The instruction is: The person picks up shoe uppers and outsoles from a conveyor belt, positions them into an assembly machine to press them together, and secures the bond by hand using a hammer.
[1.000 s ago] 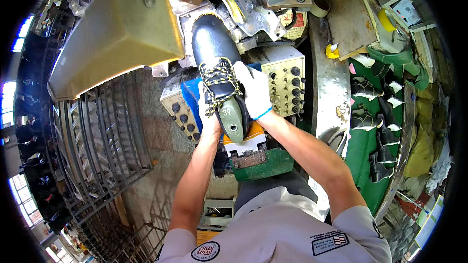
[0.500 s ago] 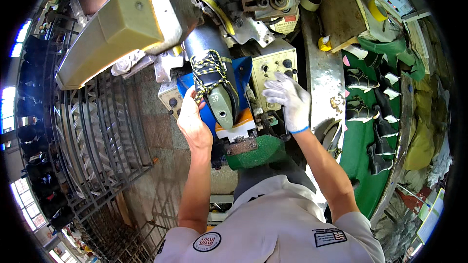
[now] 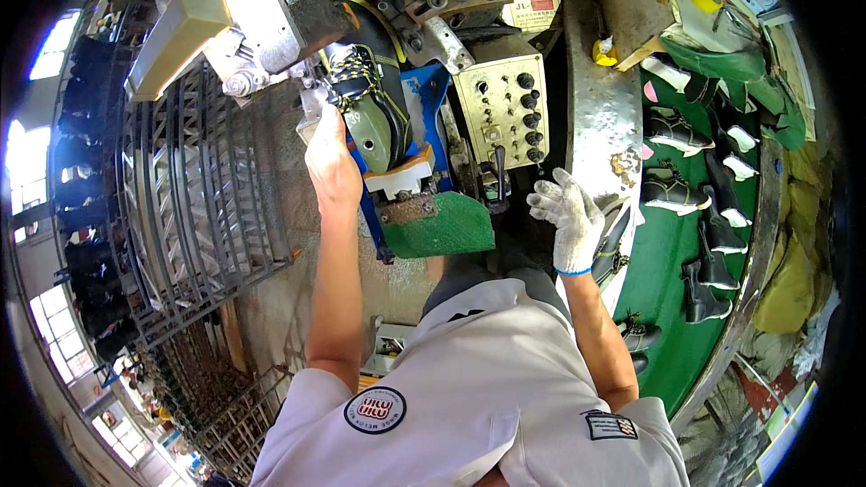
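A black shoe upper (image 3: 385, 56) with yellow-and-black laces (image 3: 354, 77) is stretched over an olive-green shoe last (image 3: 371, 137). It is clamped in the machine, its far end under the metal parts, with the last's holed end toward me. My bare left hand (image 3: 332, 167) is against the shoe's left side, fingers closed at the laces and partly hidden. Blue plates (image 3: 424, 104) flank the shoe, and a white block (image 3: 400, 182) is at its near end. My right hand (image 3: 570, 221), in a white glove, hovers open and holds nothing, right of a black lever (image 3: 499, 176).
Right of the shoe is a control panel (image 3: 502, 113) with several black knobs. Beyond a worn metal ledge (image 3: 603, 140), several shoes lie on a green conveyor belt (image 3: 663, 252). Metal racks (image 3: 194, 216) stand at the left. A beige machine cover (image 3: 180, 32) overhangs the upper left.
The view has shifted. My right hand has drawn back from the control panel toward me, fingers still spread. My left hand stays at the laces; the beige cover now sits farther from the shoe.
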Available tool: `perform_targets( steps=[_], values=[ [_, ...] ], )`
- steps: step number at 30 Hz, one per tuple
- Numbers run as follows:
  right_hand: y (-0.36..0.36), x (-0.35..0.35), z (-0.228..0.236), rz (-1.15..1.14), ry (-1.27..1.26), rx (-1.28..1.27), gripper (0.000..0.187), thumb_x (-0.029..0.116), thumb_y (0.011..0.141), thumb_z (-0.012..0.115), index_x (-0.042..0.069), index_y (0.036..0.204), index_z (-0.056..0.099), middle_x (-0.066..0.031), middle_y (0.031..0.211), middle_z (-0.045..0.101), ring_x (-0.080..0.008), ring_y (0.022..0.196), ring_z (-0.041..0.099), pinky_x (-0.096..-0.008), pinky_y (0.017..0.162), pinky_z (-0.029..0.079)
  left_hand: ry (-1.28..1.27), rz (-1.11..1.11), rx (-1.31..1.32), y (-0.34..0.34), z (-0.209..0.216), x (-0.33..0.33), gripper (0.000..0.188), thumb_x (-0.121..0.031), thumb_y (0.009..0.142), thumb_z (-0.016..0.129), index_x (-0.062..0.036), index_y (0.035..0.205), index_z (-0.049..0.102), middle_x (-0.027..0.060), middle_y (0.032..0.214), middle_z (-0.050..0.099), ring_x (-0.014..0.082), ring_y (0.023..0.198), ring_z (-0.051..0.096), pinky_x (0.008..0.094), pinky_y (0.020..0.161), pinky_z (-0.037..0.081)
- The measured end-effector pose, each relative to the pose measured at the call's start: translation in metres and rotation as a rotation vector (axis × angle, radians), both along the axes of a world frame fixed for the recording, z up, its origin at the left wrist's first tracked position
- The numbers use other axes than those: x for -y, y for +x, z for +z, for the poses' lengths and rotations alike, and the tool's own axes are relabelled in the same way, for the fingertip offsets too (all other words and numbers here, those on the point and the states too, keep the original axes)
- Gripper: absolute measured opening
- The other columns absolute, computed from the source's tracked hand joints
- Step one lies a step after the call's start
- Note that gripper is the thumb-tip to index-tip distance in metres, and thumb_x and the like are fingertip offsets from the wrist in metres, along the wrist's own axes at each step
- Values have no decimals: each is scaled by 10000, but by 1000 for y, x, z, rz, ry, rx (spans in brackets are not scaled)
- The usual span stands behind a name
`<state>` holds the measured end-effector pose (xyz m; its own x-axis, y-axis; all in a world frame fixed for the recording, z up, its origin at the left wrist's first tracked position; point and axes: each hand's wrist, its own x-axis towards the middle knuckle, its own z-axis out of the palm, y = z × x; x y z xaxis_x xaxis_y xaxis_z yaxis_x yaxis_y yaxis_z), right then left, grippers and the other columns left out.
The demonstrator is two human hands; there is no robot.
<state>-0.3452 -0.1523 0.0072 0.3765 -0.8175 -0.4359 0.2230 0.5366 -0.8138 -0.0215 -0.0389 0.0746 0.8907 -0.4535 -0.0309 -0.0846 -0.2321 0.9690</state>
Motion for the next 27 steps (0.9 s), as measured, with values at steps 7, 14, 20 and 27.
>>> perform_targets(
  steps=[7,14,20,27],
  values=[
    [-38,21,-10,45,38,54,532,301,1052,609,-102,1396,551,-247,1108,732,-284,862,762,-334,730,618,174,-1,-39,-9,8,9,644,-531,1085,485,71,1218,670,131,1079,705,209,1001,604,352,941,468],
    [-66,35,-24,137,72,42,512,292,1050,618,-87,1390,565,-221,1093,740,-268,863,760,-337,737,618,255,37,135,-18,10,17,672,-560,969,676,68,1210,669,150,1095,698,231,1007,616,359,936,469],
    [-65,38,-16,191,50,0,522,312,1037,636,-74,1384,580,-213,1085,744,-255,858,758,-329,740,612,470,35,112,-13,9,20,680,-516,822,804,49,1182,685,209,1130,734,322,1024,696,419,948,511],
    [-58,36,-13,86,67,44,508,256,1025,644,-90,1388,563,-214,1073,739,-262,852,758,-324,731,612,630,109,227,-23,15,35,803,-535,756,860,132,1144,636,257,1065,722,352,1020,699,436,937,522]
  ],
)
